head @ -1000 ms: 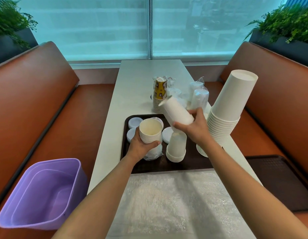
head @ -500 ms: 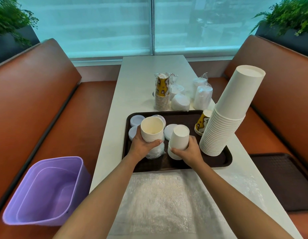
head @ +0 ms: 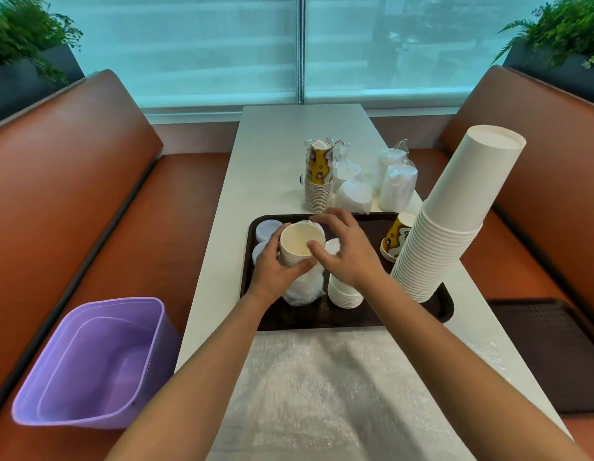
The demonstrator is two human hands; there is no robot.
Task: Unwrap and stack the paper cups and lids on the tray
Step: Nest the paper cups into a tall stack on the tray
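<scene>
Where the right hand crosses the tray, it hides most of a short cup stack; its thumb and fingers pinch the rim of an upright cup stack, which the left hand grips above crumpled wrap.

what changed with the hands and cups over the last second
The right hand set its white cups upside down on the short stack on the tray, let go, and moved left to pinch the rim of the upright stack. The left hand kept gripping that stack; the tall stack stayed put.
</scene>
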